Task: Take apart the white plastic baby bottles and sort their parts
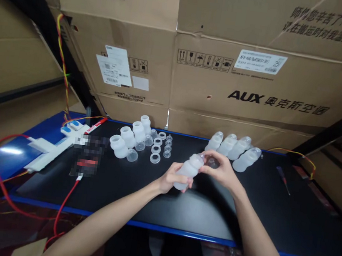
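Your left hand wraps the bottle, right hand pinching its top; 4 capped bottles at 1 o'clock.

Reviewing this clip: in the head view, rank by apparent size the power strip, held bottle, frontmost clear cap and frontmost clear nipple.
Largest to smallest, as they look:
1. Power strip
2. Held bottle
3. Frontmost clear cap
4. Frontmost clear nipple

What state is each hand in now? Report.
Left hand: closed, holding the white bottle.
Right hand: closed on the same bottle's top end.
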A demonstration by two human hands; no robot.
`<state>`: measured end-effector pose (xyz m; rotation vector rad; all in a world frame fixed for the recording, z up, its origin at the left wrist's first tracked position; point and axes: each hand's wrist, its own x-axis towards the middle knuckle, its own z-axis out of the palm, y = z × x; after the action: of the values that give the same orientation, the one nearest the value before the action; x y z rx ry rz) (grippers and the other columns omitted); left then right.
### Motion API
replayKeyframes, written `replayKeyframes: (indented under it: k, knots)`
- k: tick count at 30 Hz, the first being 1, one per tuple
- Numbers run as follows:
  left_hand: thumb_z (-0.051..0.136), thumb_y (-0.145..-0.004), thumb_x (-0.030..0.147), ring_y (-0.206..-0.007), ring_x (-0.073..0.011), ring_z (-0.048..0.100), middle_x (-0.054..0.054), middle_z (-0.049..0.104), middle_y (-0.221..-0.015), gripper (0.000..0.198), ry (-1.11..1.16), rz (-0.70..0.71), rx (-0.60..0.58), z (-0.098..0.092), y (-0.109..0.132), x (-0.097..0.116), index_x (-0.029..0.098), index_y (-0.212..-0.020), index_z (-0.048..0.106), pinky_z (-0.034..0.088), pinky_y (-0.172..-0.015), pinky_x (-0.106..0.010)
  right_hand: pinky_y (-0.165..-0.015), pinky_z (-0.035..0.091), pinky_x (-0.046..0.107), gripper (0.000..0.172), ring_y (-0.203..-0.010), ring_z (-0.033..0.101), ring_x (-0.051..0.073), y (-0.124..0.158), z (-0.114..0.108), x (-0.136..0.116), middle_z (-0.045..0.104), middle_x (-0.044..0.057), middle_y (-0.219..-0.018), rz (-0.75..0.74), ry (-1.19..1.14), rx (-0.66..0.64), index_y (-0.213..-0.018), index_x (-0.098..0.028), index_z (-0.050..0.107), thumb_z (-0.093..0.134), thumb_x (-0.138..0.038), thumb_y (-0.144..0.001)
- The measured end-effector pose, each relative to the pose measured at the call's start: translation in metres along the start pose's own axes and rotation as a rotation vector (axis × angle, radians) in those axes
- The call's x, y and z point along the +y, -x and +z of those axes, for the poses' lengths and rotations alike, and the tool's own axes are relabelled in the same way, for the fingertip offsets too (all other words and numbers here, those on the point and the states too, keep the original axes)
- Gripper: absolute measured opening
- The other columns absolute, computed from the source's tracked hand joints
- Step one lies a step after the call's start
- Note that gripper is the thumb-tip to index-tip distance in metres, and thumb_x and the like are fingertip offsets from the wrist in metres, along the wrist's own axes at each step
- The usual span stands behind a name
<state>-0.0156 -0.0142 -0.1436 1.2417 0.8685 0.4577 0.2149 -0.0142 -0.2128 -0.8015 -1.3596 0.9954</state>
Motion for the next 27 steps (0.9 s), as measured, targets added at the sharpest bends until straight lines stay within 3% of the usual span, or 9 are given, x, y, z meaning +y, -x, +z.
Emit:
replayKeyframes:
  k: [3,6,11,15,18,21,23,25,27]
  knots:
    - [0.088,-0.065,0.038,-0.049,-0.0150,0.061,-0.007,0.071,-0.072,0.063,-0.010,0.014,0.011,0.001,-0.001,0.003,0.005,-0.116,0.074,0.047,-0.047,-0.024,-0.071,0.054,0.032,0.045,-0.076,0.063,0.018,0.004,-0.009,0.014,0.069,0.004,-0.095,0.021,-0.086,-0.006,-0.119,-0.024,0.076,0.082,-0.056,-0.089]
    - [0.090,-0.065,0.041,-0.051,-0.0146,0.061,-0.007,0.071,-0.073,0.061,-0.086,-0.017,0.050,0.004,-0.003,0.005,0.005,-0.111,0.075,0.047,-0.048,-0.024,-0.065,0.054,0.032,0.049,-0.068,0.061,0.016,0.008,-0.004,0.012,0.069,0.004,-0.096,0.015,-0.212,-0.061,-0.123,-0.023,0.075,0.078,-0.060,-0.091]
    - [0.090,-0.068,0.042,-0.053,-0.0129,0.059,-0.005,0.069,-0.075,0.052,-0.182,-0.021,0.073,0.008,-0.003,0.007,0.007,-0.102,0.074,0.047,-0.049,-0.023,-0.066,0.053,0.030,0.036,-0.065,0.060,0.014,0.007,0.007,0.002,0.067,0.003,-0.086,0.024,-0.216,0.029,-0.112,-0.021,0.082,0.078,-0.052,-0.095]
    - [0.090,-0.068,0.043,-0.055,-0.0138,0.060,-0.006,0.069,-0.076,0.057,-0.155,-0.047,0.026,0.007,-0.002,0.009,0.006,-0.108,0.072,0.049,-0.051,-0.025,-0.065,0.055,0.032,0.041,-0.073,0.064,0.016,0.006,-0.005,0.014,0.069,0.006,-0.103,-0.024,-0.286,0.135,-0.118,-0.024,0.085,0.079,-0.056,-0.093]
    - [0.091,-0.070,0.041,-0.062,-0.0146,0.063,-0.008,0.071,-0.083,0.057,-0.150,0.028,0.057,0.005,-0.002,0.006,0.008,-0.112,0.072,0.053,-0.059,-0.026,-0.064,0.056,0.032,0.039,-0.073,0.065,0.017,0.006,-0.010,0.020,0.073,0.009,-0.111,0.003,-0.244,0.216,-0.116,-0.024,0.086,0.080,-0.054,-0.093]
    - [0.091,-0.072,0.042,-0.083,-0.0198,0.070,-0.014,0.074,-0.112,0.061,-0.098,0.155,0.103,0.003,-0.004,0.000,0.012,-0.121,0.071,0.061,-0.075,-0.033,-0.071,0.057,0.035,0.030,-0.076,0.069,0.019,0.006,0.001,0.018,0.078,0.008,-0.099,-0.007,-0.102,0.218,-0.107,-0.023,0.088,0.082,-0.048,-0.091]
    - [0.091,-0.073,0.044,-0.102,-0.0258,0.069,-0.016,0.069,-0.132,0.063,-0.046,0.200,0.072,0.000,-0.006,-0.006,0.014,-0.126,0.072,0.063,-0.087,-0.041,-0.074,0.057,0.035,0.023,-0.080,0.072,0.022,0.007,0.015,0.015,0.080,0.008,-0.091,-0.044,0.000,0.204,-0.099,-0.023,0.088,0.081,-0.043,-0.091]
    - [0.091,-0.074,0.042,-0.115,-0.0289,0.066,-0.015,0.066,-0.138,0.060,-0.032,0.205,0.033,-0.004,-0.009,-0.012,0.015,-0.125,0.074,0.061,-0.096,-0.043,-0.072,0.057,0.035,0.020,-0.076,0.071,0.022,0.009,0.030,0.013,0.080,0.008,-0.086,-0.074,0.091,0.205,-0.089,-0.023,0.087,0.076,-0.039,-0.093]
    - [0.094,-0.073,0.038,-0.116,-0.0277,0.065,-0.014,0.068,-0.132,0.059,-0.063,0.194,0.031,-0.009,-0.012,-0.016,0.015,-0.123,0.076,0.057,-0.102,-0.042,-0.070,0.056,0.034,0.024,-0.069,0.068,0.021,0.010,0.043,0.013,0.078,0.007,-0.080,-0.085,0.160,0.241,-0.080,-0.022,0.085,0.069,-0.036,-0.093]
